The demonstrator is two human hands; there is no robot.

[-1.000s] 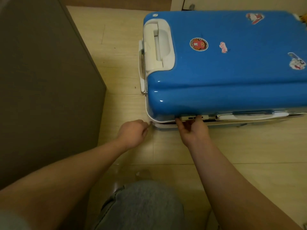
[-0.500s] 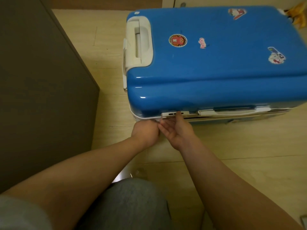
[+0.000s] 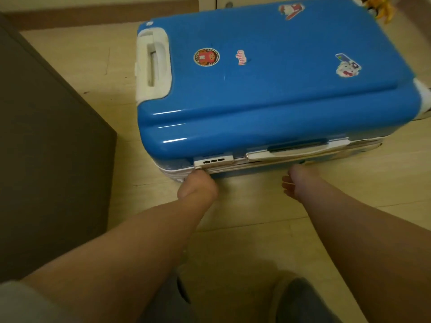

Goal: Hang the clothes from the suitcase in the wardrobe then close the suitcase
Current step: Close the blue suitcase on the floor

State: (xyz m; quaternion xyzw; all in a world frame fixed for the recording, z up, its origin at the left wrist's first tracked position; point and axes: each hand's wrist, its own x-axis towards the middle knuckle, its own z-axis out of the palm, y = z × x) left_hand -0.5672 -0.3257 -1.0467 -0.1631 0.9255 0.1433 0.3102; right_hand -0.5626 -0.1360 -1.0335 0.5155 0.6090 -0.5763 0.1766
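Head view: the blue suitcase (image 3: pixel 268 94) lies flat on the pale wooden floor (image 3: pixel 245 241), filling the frame from 12 to 3 o'clock, its lid down on the base. The glossy shell carries stickers, among them a round red one (image 3: pixel 206 57) towards 11 o'clock. A white pull-handle housing (image 3: pixel 152 66) sits at its 9 o'clock end. Along the near side run a white carry handle (image 3: pixel 291 153) and, to its left, a white lock (image 3: pixel 213 162) with three dark windows.

The left hand (image 3: pixel 198 187) is at the centre of the frame, fingers curled narrow, pinching a small metal zip pull (image 3: pixel 198 168) just under the lock, against the seam. The right hand (image 3: pixel 295 183) hovers at about 3 o'clock from the left one, near the suitcase's lower edge but apart from it, fingers loosely curled and holding nothing.

A dark brown cabinet (image 3: pixel 46 159) stands at 9 o'clock, well apart from the suitcase. A blurred yellow object (image 3: pixel 380 8) lies at 1 o'clock beyond the far corner. Grey-clad knees (image 3: pixel 303 299) show at 6 o'clock.
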